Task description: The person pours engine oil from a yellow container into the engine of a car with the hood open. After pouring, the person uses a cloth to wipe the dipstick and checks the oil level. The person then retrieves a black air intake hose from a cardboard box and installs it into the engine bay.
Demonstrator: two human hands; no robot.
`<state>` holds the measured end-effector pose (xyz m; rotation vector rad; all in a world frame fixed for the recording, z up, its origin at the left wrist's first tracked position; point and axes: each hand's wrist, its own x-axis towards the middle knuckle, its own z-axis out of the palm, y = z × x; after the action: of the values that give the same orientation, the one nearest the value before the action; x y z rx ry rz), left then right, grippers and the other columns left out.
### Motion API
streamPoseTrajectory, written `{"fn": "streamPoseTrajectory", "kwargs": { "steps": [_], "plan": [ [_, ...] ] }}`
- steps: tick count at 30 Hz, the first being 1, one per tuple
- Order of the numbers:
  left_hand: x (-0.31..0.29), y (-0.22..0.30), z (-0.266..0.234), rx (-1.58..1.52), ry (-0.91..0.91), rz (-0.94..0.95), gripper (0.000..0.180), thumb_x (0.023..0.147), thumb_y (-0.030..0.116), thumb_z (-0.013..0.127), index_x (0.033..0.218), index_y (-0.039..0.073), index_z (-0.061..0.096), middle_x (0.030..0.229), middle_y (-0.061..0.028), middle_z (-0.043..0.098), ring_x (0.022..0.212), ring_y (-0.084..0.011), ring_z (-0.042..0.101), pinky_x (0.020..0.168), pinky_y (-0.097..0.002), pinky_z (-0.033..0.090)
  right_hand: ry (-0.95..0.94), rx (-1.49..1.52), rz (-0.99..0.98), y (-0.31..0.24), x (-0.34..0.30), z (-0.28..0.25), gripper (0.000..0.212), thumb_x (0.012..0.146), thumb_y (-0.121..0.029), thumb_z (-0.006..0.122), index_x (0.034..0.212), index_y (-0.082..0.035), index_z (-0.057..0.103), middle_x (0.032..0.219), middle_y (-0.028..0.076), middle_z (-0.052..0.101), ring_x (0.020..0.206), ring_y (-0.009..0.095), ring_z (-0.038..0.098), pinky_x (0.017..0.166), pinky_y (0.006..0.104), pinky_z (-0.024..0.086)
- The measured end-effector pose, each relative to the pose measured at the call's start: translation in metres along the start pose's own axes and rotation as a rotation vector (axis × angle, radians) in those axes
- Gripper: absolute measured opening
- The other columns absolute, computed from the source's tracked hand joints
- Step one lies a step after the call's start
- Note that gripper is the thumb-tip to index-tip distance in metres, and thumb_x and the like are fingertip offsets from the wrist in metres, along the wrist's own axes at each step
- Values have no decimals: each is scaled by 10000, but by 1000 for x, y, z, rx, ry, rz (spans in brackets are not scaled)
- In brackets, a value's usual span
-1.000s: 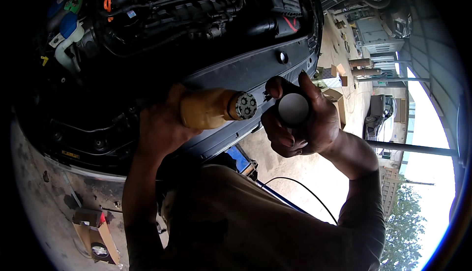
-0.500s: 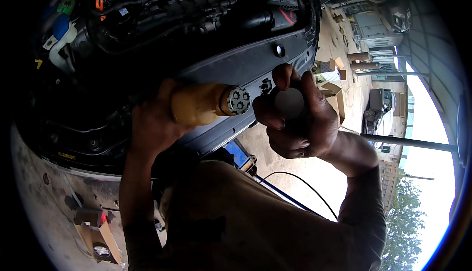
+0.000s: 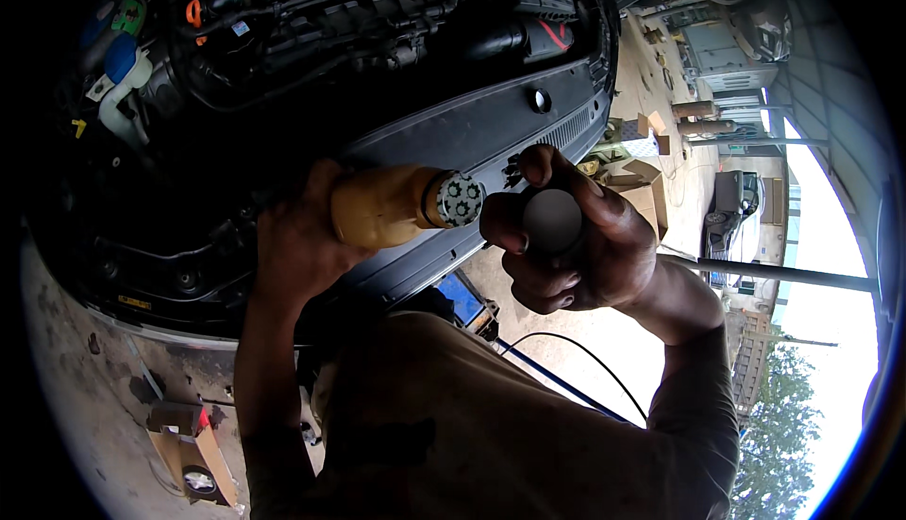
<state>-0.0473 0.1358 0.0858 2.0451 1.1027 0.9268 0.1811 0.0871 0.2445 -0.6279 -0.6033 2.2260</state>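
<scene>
L hand fingers gripping amber btl, approx 10 o'clock of ctr, patterned top twd 3; fingertips out of sight, contents unclear. R hand fingers curled round dark round pc, 3 o'clock of btl, far side hidden. Open carton, 8 o'clock, w/ round item, hard to ID.

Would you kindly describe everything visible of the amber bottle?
The amber bottle looks like smooth plastic: broad body, narrower neck, dark ring, and a pale end patterned with dark toothed shapes. The left hand grips its other end; it lies roughly sideways, patterned end toward the right hand, seen against a dark panel. Any contact there is unclear.
</scene>
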Motion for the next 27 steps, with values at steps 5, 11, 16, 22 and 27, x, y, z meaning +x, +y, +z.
{"fn": "streamPoseTrajectory", "kwargs": {
  "steps": [5, 11, 16, 22, 27],
  "plan": [
    [3, 7, -3, 4, 76, 44, 637, 500, 189, 880, 1023, 90, 529, 908, -67, 646, 817, -247, 674, 694, -356, 566, -11, -96, -66, -3, 2, -2, 318, 916, -128, 582, 1180, -116, 406, 1204, 142, 426, 665, 170, 447, 596, 285, 385],
    [-2, 2, -3, 26, 4, -76, 675, 536, 304, 870, 1072, 101, 513, 970, -77, 645, 857, -262, 673, 707, -373, 555, -67, -1031, -302, -26, 4, -3, 297, 924, -219, 589, 1131, -22, 510, 1196, 200, 421, 887, 192, 560, 765, 319, 473],
    [-6, -3, 1, 118, 2, -86, 699, 592, 413, 837, 1110, 109, 480, 982, -79, 652, 872, -279, 671, 719, -388, 542, -45, -1564, -377, -37, 10, -7, 416, 816, -104, 693, 1174, 50, 546, 1197, 213, 477, 1037, 267, 566, 834, 333, 518],
    [-6, -2, -4, 66, 47, -31, 704, 587, 392, 844, 1119, 102, 486, 969, -83, 654, 818, -273, 677, 647, -387, 545, -158, -2004, -297, -38, 21, 1, 530, 606, 101, 736, 1109, 25, 587, 1178, 195, 506, 1077, 313, 592, 888, 375, 553],
    [-8, -8, 0, 41, 151, 40, 645, 589, 330, 847, 1095, 100, 520, 939, -81, 659, 794, -270, 676, 619, -374, 547, -315, -2072, -316, -36, 33, 4, 464, 617, 99, 746, 1049, -20, 626, 1175, 168, 504, 1005, 256, 619, 832, 349, 574]
  ]
}}
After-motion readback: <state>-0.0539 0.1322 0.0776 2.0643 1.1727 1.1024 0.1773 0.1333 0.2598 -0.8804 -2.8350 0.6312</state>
